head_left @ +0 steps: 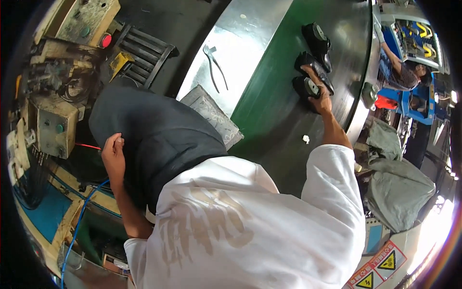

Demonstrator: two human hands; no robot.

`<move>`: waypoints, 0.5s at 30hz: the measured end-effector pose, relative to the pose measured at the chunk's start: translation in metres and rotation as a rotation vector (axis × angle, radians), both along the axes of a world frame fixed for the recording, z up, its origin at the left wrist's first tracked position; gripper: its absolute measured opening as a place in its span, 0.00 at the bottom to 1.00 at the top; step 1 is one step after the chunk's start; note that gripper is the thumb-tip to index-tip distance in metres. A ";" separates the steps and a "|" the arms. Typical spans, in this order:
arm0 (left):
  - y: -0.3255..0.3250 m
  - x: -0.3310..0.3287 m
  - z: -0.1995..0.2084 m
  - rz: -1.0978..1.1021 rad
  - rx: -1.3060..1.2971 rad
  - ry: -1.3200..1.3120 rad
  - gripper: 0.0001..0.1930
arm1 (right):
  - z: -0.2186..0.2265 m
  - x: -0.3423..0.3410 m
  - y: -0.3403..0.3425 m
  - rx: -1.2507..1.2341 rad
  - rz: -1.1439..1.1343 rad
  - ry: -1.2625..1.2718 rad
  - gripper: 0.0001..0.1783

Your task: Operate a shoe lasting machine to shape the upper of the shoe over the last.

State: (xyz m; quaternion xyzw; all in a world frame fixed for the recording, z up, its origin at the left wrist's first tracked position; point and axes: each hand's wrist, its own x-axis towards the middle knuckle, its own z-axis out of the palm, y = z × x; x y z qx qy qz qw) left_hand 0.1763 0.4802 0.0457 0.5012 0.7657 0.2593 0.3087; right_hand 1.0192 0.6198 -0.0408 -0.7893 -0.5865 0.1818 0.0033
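Note:
My right hand (321, 95) reaches out over the conveyor belt and is closed on a black shoe (301, 88) with a pale metal-topped last showing in its opening. Beside that shoe, touching or nearly touching my fingers, lies another black shoe (316, 63). Farther along the belt is a pair of black shoes (317, 41), close together. My left hand (114, 150) hangs by my dark-clad leg, its fingers curled together and nothing visible in them.
Pliers (213, 67) lie on the pale metal ledge beside the green-edged belt (269, 86). A grey patterned pad (214, 113) sits near my knee. Machinery with a red button (106, 40) stands at left. Another person (402, 72) works across the belt, near grey cloth covers (397, 188).

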 end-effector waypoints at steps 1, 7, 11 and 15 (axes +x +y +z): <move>0.002 0.003 0.004 0.033 -0.025 -0.016 0.11 | 0.013 -0.021 0.006 -0.086 -0.030 -0.041 0.48; 0.061 0.056 0.003 -0.077 0.075 -0.154 0.11 | -0.032 -0.096 -0.044 0.294 -0.421 0.128 0.45; 0.089 0.077 0.012 -0.165 0.162 -0.313 0.11 | -0.016 -0.166 -0.027 0.206 -0.659 0.764 0.36; 0.115 0.085 0.046 -0.139 0.199 -0.514 0.15 | 0.014 -0.274 0.011 -0.146 -0.598 1.724 0.32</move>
